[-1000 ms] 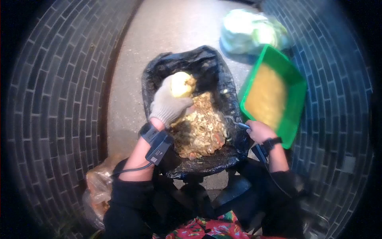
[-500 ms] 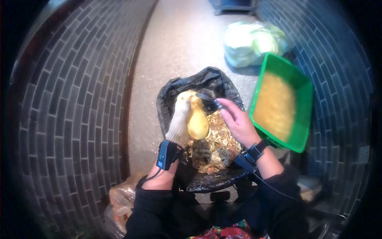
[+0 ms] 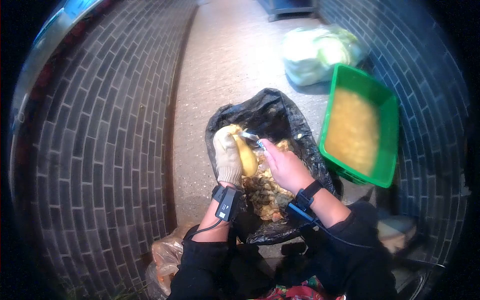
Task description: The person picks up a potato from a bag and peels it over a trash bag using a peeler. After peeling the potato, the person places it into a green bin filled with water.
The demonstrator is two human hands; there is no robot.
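My left hand [image 3: 228, 156], in a pale knitted glove, is wrapped round a yellow, pear-shaped vegetable [image 3: 247, 157]. My bare right hand [image 3: 286, 166] grips a small peeler or knife [image 3: 250, 136], its metal end touching the upper part of the vegetable. Both are above a black plastic bag [image 3: 275, 102] that lies open, with peelings and scraps [image 3: 270, 202] inside. Which kind of blade the tool has is too small to tell.
A green crate [image 3: 389, 135] holding yellow pieces in liquid stands on the right. Behind it is a clear bag of leafy vegetables [image 3: 315, 55]. Another plastic bag [image 3: 167, 255] sits at lower left. Brick walls [image 3: 112, 130] run along both sides; a dark cart [image 3: 292, 7] is far back.
My right hand has turned, its back now more upward, with the tool still at the vegetable's upper end. The vegetable is tilted and more covered by my left hand. The whole view has shifted slightly.
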